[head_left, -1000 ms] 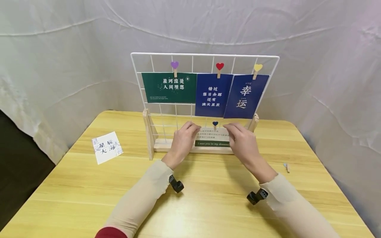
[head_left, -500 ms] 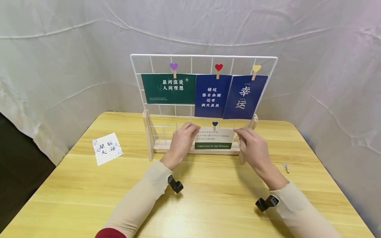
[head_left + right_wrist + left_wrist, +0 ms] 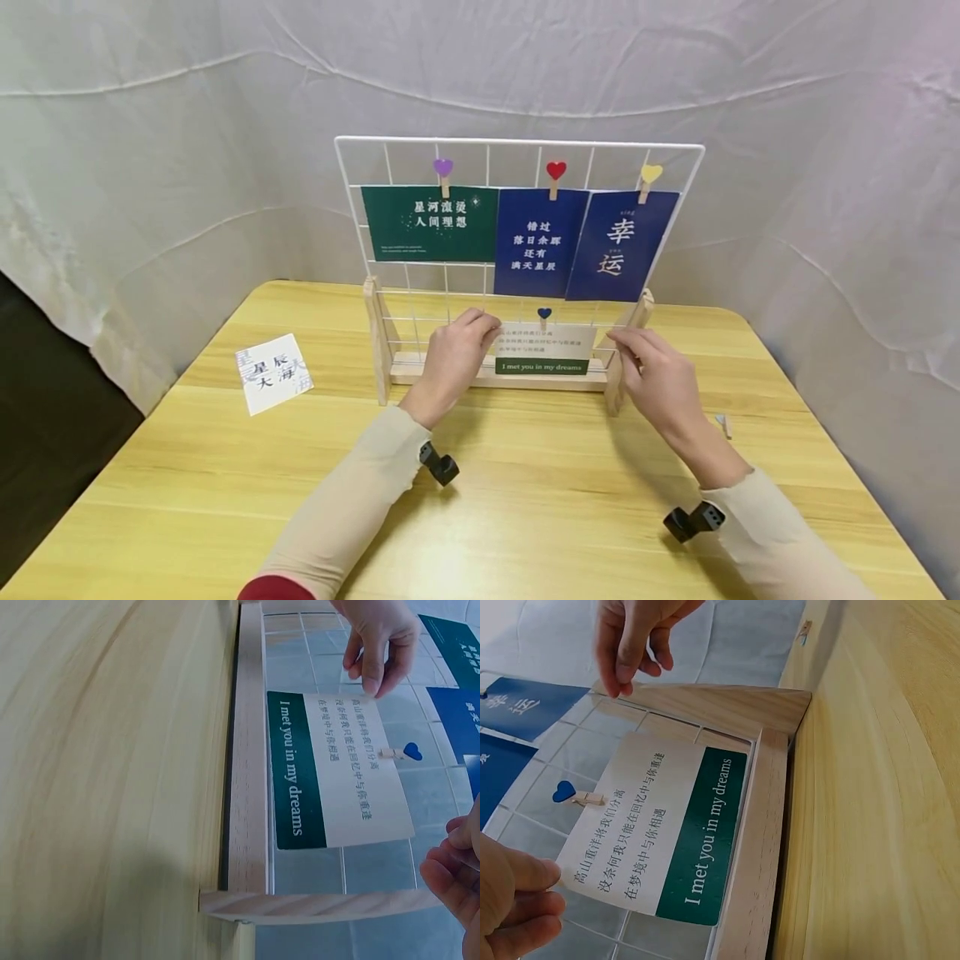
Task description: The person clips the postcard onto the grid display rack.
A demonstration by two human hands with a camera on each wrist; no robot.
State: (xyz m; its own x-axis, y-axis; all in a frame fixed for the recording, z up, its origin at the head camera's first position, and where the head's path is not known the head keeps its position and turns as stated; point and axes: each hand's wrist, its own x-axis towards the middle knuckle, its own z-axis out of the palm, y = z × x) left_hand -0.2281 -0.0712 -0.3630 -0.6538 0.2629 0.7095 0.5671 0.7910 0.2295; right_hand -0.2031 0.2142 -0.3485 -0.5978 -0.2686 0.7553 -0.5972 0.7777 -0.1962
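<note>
A white and green card point(image 3: 545, 350) reading "I met you in my dreams" hangs low on a white wire grid. A wooden clothespin with a dark blue heart point(image 3: 575, 793) clips its top edge. My left hand point(image 3: 457, 354) pinches the card's upper left corner between thumb and fingers. Just off the card's right edge, my right hand point(image 3: 663, 375) hovers with loosely bent fingers and nothing in them. In the right wrist view a gap shows between the right fingertips point(image 3: 439, 874) and the card.
Above hang a green card point(image 3: 431, 237) and two blue cards point(image 3: 536, 279), held by heart clothespins. The grid stands in a wooden base point(image 3: 551, 382). A white square card point(image 3: 275, 400) lies at left on the table, a loose clothespin point(image 3: 724, 425) at right.
My right hand has let go of the card's upper right corner and moved right, away from it. My left hand stays at the left corner.
</note>
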